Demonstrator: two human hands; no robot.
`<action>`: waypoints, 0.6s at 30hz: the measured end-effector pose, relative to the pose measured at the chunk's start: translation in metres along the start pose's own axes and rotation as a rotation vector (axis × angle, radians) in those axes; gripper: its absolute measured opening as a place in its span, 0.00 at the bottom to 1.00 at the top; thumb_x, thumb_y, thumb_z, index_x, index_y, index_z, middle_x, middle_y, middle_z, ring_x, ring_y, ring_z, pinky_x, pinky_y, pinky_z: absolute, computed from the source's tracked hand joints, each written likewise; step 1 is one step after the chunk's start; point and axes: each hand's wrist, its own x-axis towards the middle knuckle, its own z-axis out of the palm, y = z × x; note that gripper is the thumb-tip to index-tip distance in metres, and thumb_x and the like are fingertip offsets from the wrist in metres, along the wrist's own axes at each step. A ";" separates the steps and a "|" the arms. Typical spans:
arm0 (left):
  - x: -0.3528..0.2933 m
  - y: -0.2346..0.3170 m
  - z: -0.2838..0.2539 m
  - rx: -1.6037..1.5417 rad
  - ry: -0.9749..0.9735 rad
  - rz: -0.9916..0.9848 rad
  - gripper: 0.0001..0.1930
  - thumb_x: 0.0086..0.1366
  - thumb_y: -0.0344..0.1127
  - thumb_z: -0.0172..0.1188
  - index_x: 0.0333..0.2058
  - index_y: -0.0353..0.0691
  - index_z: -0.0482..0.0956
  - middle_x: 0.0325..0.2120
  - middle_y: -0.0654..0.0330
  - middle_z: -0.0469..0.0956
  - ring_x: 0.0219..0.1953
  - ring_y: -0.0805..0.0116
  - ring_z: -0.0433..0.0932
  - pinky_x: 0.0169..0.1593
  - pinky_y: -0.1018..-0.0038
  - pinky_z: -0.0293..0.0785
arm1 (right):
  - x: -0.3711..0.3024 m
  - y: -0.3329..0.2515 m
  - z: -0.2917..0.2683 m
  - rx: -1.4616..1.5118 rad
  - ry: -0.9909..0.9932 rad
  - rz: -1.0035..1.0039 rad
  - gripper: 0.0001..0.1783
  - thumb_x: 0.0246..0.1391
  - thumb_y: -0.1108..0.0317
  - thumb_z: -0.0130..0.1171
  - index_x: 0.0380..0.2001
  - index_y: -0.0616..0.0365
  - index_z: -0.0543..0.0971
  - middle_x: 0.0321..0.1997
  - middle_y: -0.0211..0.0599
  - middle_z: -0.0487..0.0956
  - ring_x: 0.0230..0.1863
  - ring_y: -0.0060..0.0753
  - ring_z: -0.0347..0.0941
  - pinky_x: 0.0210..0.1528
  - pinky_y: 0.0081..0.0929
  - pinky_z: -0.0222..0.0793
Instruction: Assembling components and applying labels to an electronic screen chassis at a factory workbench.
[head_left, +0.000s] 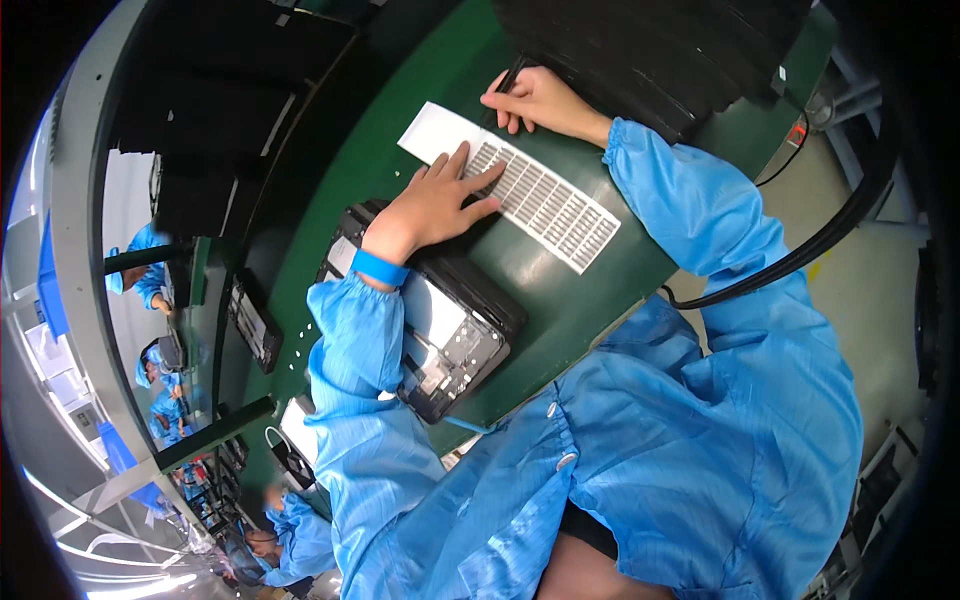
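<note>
A white sheet lies aslant on the green bench, printed or set with rows of small grey strips like labels. My left hand rests on it, fingers spread and pressing near its left part, a blue band round the wrist. Beyond the sheet's far edge, my right hand pinches a slim black pen-like tool; whether it is tweezers or a pen I cannot tell. Under my left forearm sits an opened black laptop base with bare metal and inner parts showing, partly hidden by the sleeve.
Dark stacked panels stand along the bench's far side. Another laptop part lies to the left, near small white bits on the green bench. A thick black cable loops over my right sleeve. Co-workers in blue sit further left.
</note>
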 end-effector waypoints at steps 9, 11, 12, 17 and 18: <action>0.005 0.009 0.002 0.001 -0.017 -0.006 0.28 0.72 0.56 0.49 0.68 0.63 0.65 0.70 0.40 0.53 0.69 0.35 0.57 0.70 0.54 0.55 | -0.002 -0.007 -0.005 -0.185 -0.021 0.092 0.14 0.62 0.58 0.64 0.37 0.60 0.79 0.27 0.30 0.81 0.22 0.14 0.72 0.21 0.15 0.64; 0.007 0.007 0.003 -0.026 -0.009 -0.005 0.28 0.71 0.57 0.49 0.68 0.64 0.66 0.71 0.41 0.53 0.70 0.34 0.56 0.71 0.52 0.54 | -0.001 -0.001 -0.008 -0.176 -0.036 0.012 0.16 0.61 0.57 0.65 0.36 0.61 0.82 0.27 0.33 0.82 0.22 0.16 0.72 0.23 0.17 0.65; 0.006 0.006 0.005 -0.017 -0.012 -0.003 0.28 0.70 0.57 0.50 0.68 0.64 0.65 0.71 0.41 0.53 0.70 0.32 0.55 0.71 0.52 0.54 | 0.000 0.000 -0.007 -0.178 -0.046 0.006 0.16 0.61 0.57 0.65 0.36 0.61 0.82 0.27 0.33 0.82 0.22 0.16 0.72 0.23 0.17 0.65; 0.001 -0.002 0.013 -0.007 -0.063 -0.022 0.30 0.69 0.55 0.53 0.69 0.70 0.62 0.71 0.40 0.51 0.69 0.26 0.54 0.70 0.49 0.55 | 0.004 -0.012 0.004 -0.044 -0.063 0.023 0.11 0.65 0.62 0.60 0.38 0.60 0.79 0.28 0.31 0.81 0.23 0.16 0.74 0.22 0.13 0.65; 0.002 0.005 0.005 0.052 -0.052 -0.027 0.27 0.72 0.52 0.52 0.68 0.67 0.63 0.69 0.38 0.54 0.67 0.32 0.59 0.71 0.52 0.56 | 0.006 -0.007 0.000 -0.016 -0.047 0.016 0.11 0.65 0.62 0.60 0.40 0.60 0.79 0.28 0.31 0.80 0.24 0.16 0.74 0.22 0.13 0.64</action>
